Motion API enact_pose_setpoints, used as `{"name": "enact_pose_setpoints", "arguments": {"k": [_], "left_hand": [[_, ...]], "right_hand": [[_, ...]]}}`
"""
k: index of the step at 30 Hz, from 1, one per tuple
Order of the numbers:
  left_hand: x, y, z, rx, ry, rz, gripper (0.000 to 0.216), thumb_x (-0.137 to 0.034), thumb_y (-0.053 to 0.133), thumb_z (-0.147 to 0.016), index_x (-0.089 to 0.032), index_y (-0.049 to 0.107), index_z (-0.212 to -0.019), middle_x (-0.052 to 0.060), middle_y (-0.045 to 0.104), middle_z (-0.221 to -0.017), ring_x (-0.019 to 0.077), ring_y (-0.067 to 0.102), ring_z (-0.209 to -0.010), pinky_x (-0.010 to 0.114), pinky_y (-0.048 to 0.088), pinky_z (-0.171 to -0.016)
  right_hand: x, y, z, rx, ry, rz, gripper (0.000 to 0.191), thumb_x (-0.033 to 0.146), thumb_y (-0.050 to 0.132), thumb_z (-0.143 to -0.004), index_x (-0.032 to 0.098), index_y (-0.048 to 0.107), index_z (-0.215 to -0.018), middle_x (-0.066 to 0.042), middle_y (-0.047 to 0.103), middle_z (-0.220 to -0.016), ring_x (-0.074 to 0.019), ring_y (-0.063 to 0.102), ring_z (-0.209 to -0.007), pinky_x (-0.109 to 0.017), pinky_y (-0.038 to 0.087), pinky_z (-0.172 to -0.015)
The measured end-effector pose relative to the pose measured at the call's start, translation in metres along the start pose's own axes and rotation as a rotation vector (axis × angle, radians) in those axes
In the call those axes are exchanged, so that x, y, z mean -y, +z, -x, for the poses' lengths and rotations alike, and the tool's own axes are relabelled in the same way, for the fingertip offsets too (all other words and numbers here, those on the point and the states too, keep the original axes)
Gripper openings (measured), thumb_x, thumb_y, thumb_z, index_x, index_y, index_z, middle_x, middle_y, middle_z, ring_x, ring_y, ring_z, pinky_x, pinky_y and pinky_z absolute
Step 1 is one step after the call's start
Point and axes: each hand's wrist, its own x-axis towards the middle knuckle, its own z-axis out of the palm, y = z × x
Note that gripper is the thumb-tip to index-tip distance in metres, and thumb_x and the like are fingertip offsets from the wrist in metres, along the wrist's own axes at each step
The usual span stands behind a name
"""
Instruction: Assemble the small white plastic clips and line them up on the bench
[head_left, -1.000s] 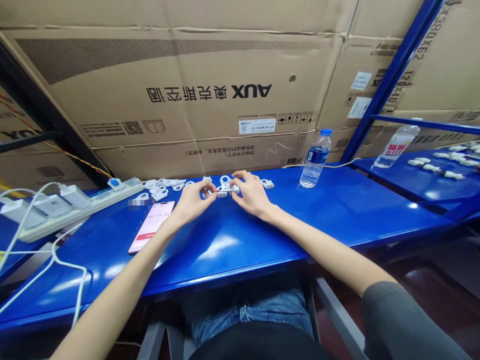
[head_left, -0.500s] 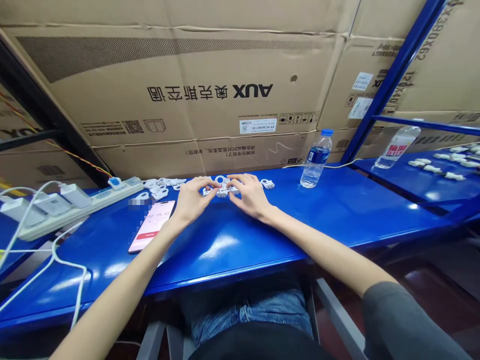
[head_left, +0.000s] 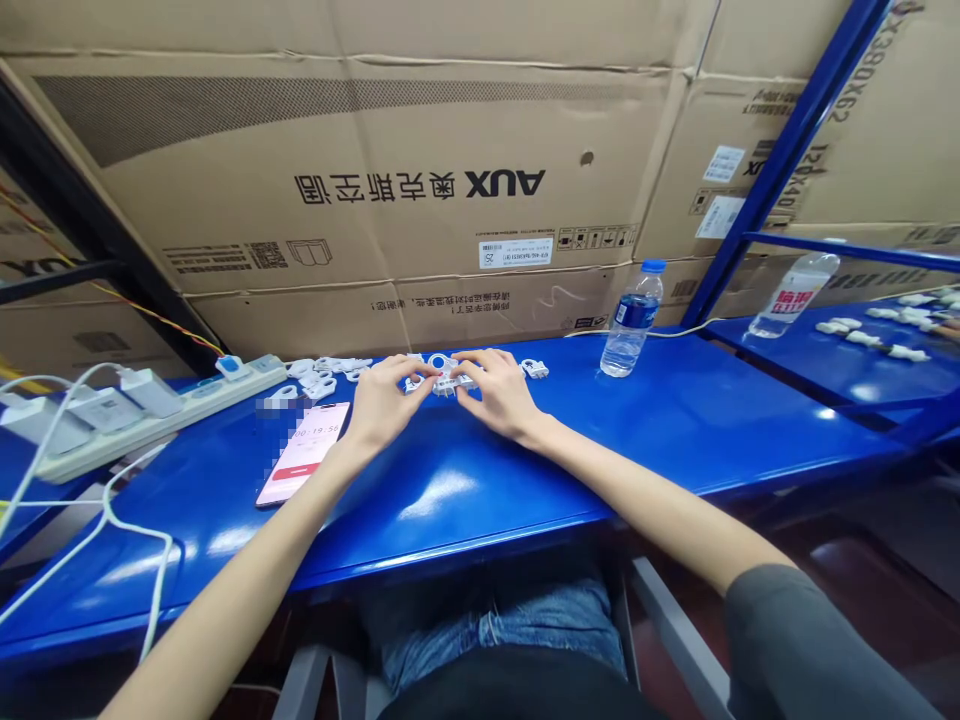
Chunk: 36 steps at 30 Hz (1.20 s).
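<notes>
My left hand [head_left: 386,400] and my right hand [head_left: 499,392] meet over a small white plastic part [head_left: 444,374] on the blue table [head_left: 465,470]. Both hands pinch it, fingertips curled onto it from either side. More white plastic parts [head_left: 324,375] lie scattered behind my left hand, and one white piece [head_left: 534,368] sits just right of my right hand.
A phone [head_left: 304,452] showing a timer lies left of my left hand. A power strip [head_left: 150,412] with chargers and white cables is at the far left. A water bottle [head_left: 631,320] stands to the right. Cardboard boxes [head_left: 420,190] form the back wall. A second blue table [head_left: 847,355] holds another bottle and white parts.
Both hands have shifted slightly while working the white part between the fingertips; the part sits a little lower and closer to the table than one second ago.
</notes>
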Motion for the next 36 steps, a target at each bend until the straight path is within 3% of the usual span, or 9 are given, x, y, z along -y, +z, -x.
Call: {"name": "enact_pose_setpoints", "arguments": {"k": [6, 13, 20, 27, 36], "left_hand": [[0.0024, 0.004, 0.0007, -0.053, 0.044, 0.006, 0.025, -0.041, 0.065, -0.093, -0.022, 0.081, -0.095, 0.005, 0.081, -0.097, 0.0203, 0.072, -0.084, 0.032, 0.054, -0.074], [-0.0047, 0.0038, 0.0031, -0.092, -0.008, 0.045, 0.022, -0.041, 0.068, -0.092, -0.022, 0.078, -0.096, 0.003, 0.082, -0.091, 0.0205, 0.075, -0.085, 0.031, 0.055, -0.073], [-0.0036, 0.0065, 0.0037, -0.129, 0.059, -0.097, 0.026, -0.042, 0.065, -0.094, -0.021, 0.078, -0.102, 0.006, 0.073, -0.103, 0.0165, 0.067, -0.079, 0.027, 0.053, -0.068], [-0.0018, 0.0081, 0.0068, -0.038, 0.173, -0.196, 0.02, -0.034, 0.064, -0.093, -0.023, 0.076, -0.105, 0.006, 0.064, -0.107, 0.0213, 0.066, -0.102, 0.032, 0.055, -0.086], [0.0048, 0.009, 0.0061, 0.042, 0.187, -0.256, 0.02, -0.036, 0.061, -0.095, -0.023, 0.074, -0.104, 0.007, 0.064, -0.107, 0.0241, 0.063, -0.106, 0.037, 0.054, -0.091]], "right_hand": [[-0.0003, 0.0031, 0.0011, 0.012, -0.015, 0.009, 0.016, 0.021, 0.063, -0.097, 0.022, 0.072, -0.11, -0.008, 0.073, -0.133, -0.0247, 0.066, -0.12, -0.044, 0.043, -0.109], [0.0013, 0.0038, 0.0012, -0.012, -0.03, 0.01, 0.015, 0.021, 0.061, -0.099, 0.021, 0.072, -0.11, -0.009, 0.073, -0.132, -0.0236, 0.065, -0.122, -0.043, 0.044, -0.108], [0.0024, 0.0006, 0.0007, 0.018, 0.032, 0.02, 0.018, 0.023, 0.06, -0.101, 0.019, 0.072, -0.113, -0.01, 0.072, -0.134, -0.0243, 0.064, -0.123, -0.041, 0.042, -0.109], [0.0017, -0.0001, 0.0006, 0.014, 0.035, 0.011, 0.019, 0.022, 0.061, -0.1, 0.02, 0.072, -0.115, -0.01, 0.072, -0.133, -0.0247, 0.064, -0.123, -0.042, 0.042, -0.107], [0.0012, 0.0038, 0.002, 0.048, 0.032, -0.004, 0.021, 0.024, 0.058, -0.102, 0.021, 0.072, -0.117, -0.01, 0.071, -0.135, -0.0252, 0.063, -0.125, -0.044, 0.043, -0.109]]}}
